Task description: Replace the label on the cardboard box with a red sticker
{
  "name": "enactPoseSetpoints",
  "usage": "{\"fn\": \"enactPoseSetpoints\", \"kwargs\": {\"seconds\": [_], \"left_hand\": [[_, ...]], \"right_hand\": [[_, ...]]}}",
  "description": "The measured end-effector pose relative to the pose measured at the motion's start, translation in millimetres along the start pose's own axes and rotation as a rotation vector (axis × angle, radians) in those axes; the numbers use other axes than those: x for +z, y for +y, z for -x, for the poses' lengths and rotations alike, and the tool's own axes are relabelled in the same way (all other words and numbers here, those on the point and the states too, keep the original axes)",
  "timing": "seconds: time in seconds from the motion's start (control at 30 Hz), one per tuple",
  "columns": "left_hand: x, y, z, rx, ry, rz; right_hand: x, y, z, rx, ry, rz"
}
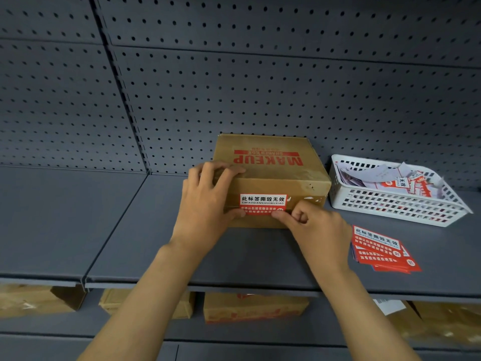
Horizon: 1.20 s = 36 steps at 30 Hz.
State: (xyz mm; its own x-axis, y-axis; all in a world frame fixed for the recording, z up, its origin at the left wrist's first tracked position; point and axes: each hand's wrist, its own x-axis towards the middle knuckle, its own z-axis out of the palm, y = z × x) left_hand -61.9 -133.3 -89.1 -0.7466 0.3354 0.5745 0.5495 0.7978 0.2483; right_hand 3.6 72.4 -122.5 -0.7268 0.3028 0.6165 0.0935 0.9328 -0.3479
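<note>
Holding the brown cardboard box [270, 178] steady, your left hand [205, 207] wraps its near left corner: the fingers [223, 169] lie curled over the top edge and the thumb presses the front face. The box sits flat on the dark grey metal shelf [78, 217], and big red letters saying MAKEUP are printed upside down on its top.

Your right hand [312, 225] is curled into a loose fist just right of your left hand. Its thumb tip pushes on the bottom right edge of the red and white rectangular sticker [263, 204]. That sticker is stuck flat on the front face of the box, right between your 2 hands, and both thumbs touch its lower edge. You cannot tell if the right hand pinches anything small inside the fist.

Right of the sticker, above your right hand, small white scraps of paper cling to the box front.

Near your right hand, further right on the shelf, lies a fanned pile of red sticker sheets [382, 251]. Behind that pile, well right of the box, stands a white plastic basket with holes [390, 204], holding crumpled paper bits. A grey wall panel full of round holes [260, 87] rises behind everything. Below your arms, more brown boxes [255, 307] sit on a lower shelf.
</note>
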Motion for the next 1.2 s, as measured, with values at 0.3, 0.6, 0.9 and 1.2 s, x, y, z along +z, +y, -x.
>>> {"fn": "enactPoseSetpoints", "kwargs": {"seconds": [0.3, 0.6, 0.9, 1.2], "left_hand": [[-1, 9, -1, -0.042, 0.002, -0.037], [-2, -1, -1, 0.000, -0.052, -0.048], [-5, 14, -4, -0.107, 0.050, 0.064], [-19, 23, -5, -0.153, -0.021, 0.091]], "right_hand": [[2, -2, 3, -0.065, -0.035, -0.013], [-10, 16, -1, -0.014, -0.027, 0.015], [-5, -12, -17, -0.057, -0.046, -0.020], [-26, 14, -22, -0.063, -0.097, -0.001]]}}
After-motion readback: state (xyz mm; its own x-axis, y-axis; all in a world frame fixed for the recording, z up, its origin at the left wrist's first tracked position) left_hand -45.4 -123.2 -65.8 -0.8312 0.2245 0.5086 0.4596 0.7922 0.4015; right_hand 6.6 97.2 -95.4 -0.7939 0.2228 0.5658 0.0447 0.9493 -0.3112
